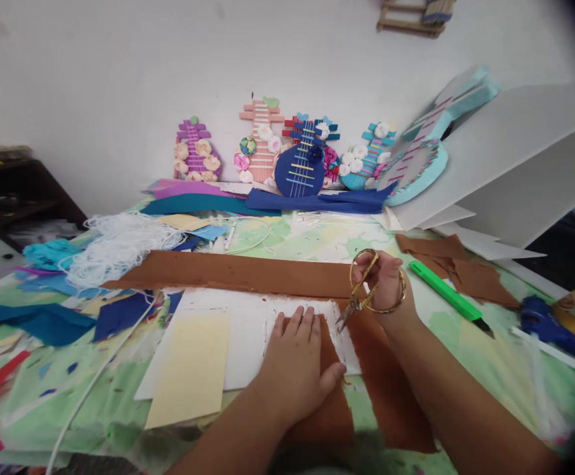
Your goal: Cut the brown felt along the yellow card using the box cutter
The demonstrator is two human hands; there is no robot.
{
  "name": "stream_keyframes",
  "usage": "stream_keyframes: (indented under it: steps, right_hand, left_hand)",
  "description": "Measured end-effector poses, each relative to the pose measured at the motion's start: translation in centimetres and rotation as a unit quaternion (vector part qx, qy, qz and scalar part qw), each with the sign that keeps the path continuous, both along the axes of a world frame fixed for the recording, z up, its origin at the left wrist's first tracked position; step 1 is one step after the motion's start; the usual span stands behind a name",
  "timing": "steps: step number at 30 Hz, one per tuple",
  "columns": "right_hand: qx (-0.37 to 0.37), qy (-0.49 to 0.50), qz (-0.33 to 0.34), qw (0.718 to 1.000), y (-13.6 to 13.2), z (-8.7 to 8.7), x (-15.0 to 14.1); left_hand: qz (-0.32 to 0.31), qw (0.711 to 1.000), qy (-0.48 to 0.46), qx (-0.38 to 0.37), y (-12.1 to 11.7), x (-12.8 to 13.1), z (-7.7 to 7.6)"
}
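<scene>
My left hand point(294, 363) lies flat with its fingers stretched forward, pressing on a brown felt piece point(334, 409) that partly covers a white board point(247, 356). In my right hand point(389, 284) is a pair of gold-handled scissors point(359, 300), fingers through the loops. The blades point down and left, above the board's right part, close to the felt's edge. A second brown felt piece point(391, 389) runs down beneath my right forearm. Behind both hands a long brown felt strip point(247, 274) lies across the table. A pale yellow sheet point(188, 369) rests on the board's left part.
A green utility knife point(445, 290) and a blue glue gun point(554, 326) lie at the right. White yarn point(119, 247) is heaped at the left, with a white cord point(103, 376) trailing forward. Several decorated instrument-shaped crafts, one dark blue point(300, 165), stand against the wall.
</scene>
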State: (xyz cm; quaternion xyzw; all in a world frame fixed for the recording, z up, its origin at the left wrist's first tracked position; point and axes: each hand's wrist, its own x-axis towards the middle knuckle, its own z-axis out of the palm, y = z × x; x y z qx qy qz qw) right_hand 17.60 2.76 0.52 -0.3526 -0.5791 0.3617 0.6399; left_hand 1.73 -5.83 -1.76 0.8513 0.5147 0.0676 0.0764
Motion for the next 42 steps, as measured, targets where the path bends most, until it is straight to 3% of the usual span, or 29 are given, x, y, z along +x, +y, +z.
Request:
stream_keyframes:
  steps: [12, 19, 32, 36, 42]
  right_hand:
    - [0.048, -0.031, -0.035, 0.998, -0.9, -0.1, -0.1]
    - [0.063, -0.120, -0.054, 0.989, -2.7, 0.6, -1.1]
    - [0.033, -0.152, -0.118, 0.981, -2.8, 1.0, -1.5]
    - [0.016, -0.131, -0.138, 0.982, -2.6, 1.2, -1.7]
    - [-0.005, -0.012, -0.202, 0.979, -1.8, 1.3, -1.0]
  left_hand:
    - [0.007, 1.000, -0.003, -0.007, -0.1, 0.0, -0.1]
    - [0.005, 1.000, -0.003, -0.010, -0.2, 0.0, 0.3]
    - [0.008, 1.000, 0.001, -0.001, 0.0, 0.0, 0.1]
    - [0.006, 1.000, 0.005, -0.006, -0.1, 0.1, 0.1]
    - [0.007, 1.000, 0.011, -0.007, 0.0, 0.1, 0.2]
